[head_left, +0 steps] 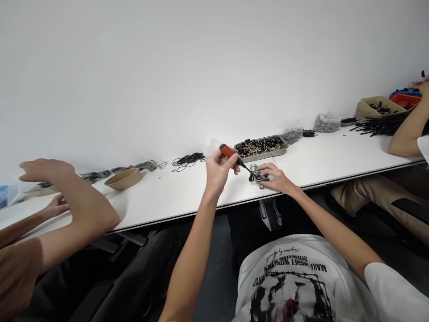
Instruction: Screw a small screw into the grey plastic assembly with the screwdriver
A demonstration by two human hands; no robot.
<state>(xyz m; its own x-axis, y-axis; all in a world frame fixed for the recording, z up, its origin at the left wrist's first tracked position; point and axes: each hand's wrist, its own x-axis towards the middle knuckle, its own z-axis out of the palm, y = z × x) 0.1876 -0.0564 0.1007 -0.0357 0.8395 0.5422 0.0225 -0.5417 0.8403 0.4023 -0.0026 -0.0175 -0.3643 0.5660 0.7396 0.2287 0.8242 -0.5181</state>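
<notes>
My left hand (217,171) is closed around a screwdriver (228,151) with a red and black handle. Its dark shaft slants down to the right, and the tip reaches a small grey metal part (254,169) with black pieces on it. That part rests on the white table near the front edge. My right hand (276,178) grips it from the right side with thumb and fingers. The exact spot where the tip meets the part is too small to make out.
Behind my hands stands a metal tray (264,154) of small black and brass-coloured pieces. Black rings (189,158) and a tan bowl (124,179) lie left; plastic bags (326,122), black rods (378,125) and bins (380,106) are right. Co-workers' arms (83,197) rest on both sides.
</notes>
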